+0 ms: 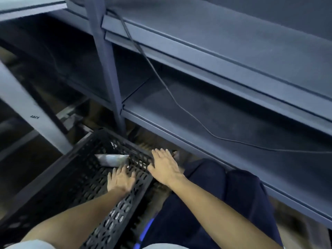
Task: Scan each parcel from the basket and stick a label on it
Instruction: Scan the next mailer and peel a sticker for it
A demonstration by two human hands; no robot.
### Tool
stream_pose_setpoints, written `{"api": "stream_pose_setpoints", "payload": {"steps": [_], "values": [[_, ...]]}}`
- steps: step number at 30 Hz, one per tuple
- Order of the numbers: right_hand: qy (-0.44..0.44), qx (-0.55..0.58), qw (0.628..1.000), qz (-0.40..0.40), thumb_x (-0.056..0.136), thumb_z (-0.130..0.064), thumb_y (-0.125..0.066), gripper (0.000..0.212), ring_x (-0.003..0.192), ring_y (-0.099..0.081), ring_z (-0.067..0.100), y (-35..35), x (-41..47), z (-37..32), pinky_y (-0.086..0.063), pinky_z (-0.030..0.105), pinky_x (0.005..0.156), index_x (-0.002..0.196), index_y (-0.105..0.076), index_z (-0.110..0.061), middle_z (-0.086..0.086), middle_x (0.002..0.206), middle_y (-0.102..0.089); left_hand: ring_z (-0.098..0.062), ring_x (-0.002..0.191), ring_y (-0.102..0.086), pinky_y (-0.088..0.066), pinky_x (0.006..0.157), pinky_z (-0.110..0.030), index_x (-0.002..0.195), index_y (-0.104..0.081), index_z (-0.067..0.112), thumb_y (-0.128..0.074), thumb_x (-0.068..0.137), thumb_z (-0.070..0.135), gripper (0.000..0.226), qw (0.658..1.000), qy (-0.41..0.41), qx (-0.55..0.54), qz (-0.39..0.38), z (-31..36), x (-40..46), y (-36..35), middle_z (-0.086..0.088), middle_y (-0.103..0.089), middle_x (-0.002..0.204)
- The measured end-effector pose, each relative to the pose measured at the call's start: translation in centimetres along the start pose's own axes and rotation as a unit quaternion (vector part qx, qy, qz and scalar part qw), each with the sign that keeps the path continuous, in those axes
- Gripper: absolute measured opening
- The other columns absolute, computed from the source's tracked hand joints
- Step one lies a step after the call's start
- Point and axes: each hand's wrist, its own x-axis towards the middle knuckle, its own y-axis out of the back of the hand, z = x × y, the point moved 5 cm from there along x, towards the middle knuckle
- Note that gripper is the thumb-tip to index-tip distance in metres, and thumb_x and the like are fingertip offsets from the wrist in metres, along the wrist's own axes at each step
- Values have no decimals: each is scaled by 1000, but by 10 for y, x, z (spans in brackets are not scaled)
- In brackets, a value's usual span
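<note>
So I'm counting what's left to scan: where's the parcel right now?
In the head view, the grey parcel lies inside the black basket, lower left, just beyond the left hand.

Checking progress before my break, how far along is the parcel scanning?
Nearly done: the black basket shows one grey parcel. In hand: left hand reaches for it, right hand rests on the rim. Left: scanning and labelling it; no scanner or labels visible.

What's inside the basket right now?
One grey parcel lies in the black basket, just ahead of the left hand. The near end is hidden by the forearm.
</note>
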Motion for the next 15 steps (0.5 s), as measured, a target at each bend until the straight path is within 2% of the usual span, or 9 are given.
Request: {"api": "stream_pose_setpoints", "payload": {"steps": [10,15], "values": [[-3,9,996,-84,95,-32,-41,62,144,-21,22,-65,36,-36,-5,32,121,150,-25,-6,12,155,-28,-24,147,-12,-10,119,-40,152,-21,17,-35,97,49,65,999,15,-17,-27,-33,46,-20,-4,-22,158],[-9,22,993,-119,96,-32,-42,61,144,-21,20,-97,48,-48,-6,31,121,149,-26,-7,10,155,-29,-27,145,-18,-13,118,-41,150,-23,16,-43,95,43,65,999,8,-33,4,-48,81,-15,-7,-28,155]]}}
